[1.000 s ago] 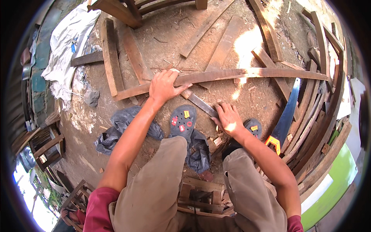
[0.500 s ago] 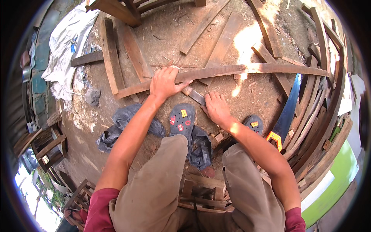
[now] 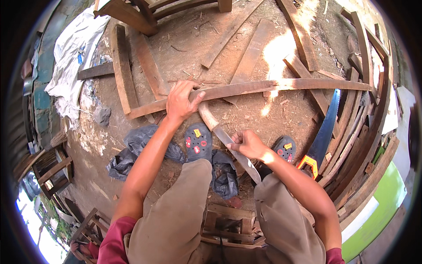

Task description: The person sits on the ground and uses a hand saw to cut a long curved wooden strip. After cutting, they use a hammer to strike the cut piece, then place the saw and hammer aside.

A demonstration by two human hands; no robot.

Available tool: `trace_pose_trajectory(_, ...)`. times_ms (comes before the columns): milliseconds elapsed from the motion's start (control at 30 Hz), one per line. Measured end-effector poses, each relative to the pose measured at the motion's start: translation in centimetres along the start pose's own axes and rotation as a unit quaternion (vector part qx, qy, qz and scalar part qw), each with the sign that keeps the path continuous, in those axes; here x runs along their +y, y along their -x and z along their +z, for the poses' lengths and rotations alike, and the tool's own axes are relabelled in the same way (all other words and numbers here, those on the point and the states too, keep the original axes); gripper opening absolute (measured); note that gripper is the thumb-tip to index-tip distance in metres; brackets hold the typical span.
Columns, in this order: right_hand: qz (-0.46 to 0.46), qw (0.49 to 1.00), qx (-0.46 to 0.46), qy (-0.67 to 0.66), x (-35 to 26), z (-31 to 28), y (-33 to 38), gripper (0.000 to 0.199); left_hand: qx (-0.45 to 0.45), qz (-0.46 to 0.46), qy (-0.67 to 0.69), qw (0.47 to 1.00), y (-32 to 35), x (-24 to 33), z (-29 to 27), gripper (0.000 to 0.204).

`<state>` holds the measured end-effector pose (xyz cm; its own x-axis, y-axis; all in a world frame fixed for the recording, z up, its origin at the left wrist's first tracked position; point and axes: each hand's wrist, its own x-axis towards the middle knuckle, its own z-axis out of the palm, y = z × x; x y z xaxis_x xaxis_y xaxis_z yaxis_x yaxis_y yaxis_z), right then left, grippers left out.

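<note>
A long wooden strip runs across in front of me, from the left to the wood on the right. My left hand is closed around it near its left end. Below that hand slants a machete with a pale wooden handle, its tip close to my right knee. My right hand pinches the edge of its blade between thumb and fingers. The handle's upper end lies just by the strip, near my left thumb.
Planks lie on the dirt floor beyond the strip. A handsaw with an orange handle leans by stacked timber on the right. Dark plastic bags lie around my clogs. A wooden frame stands at the far left.
My right hand has drawn back toward me, and more of the machete's handle and blade shows, angled toward my right knee. My left hand stays on the strip.
</note>
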<state>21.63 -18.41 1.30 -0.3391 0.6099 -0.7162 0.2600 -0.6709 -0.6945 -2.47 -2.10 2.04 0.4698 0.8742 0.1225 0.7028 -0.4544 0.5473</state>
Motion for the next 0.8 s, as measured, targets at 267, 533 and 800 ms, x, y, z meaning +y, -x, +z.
trace_pose_trajectory(267, -0.008, 0.994, -0.033, -0.102, -1.5, -2.8, 8.2, 0.017, 0.128, -0.071, 0.090, 0.985, 3.7, 3.2, -1.3, 0.031)
trace_pose_trajectory(533, -0.038, 0.998, -0.011, -0.046, -1.7, -2.1, 9.1, 0.021, 0.004, -0.391, 0.520, 0.759, 5.6, 9.2, -3.1, 0.074)
trace_pose_trajectory(800, -0.023, 0.990, -0.010, -0.138, -5.8, -1.3, 10.3, 0.015, -0.032, -0.387, 0.621, 0.680, 5.6, 11.1, -4.6, 0.059)
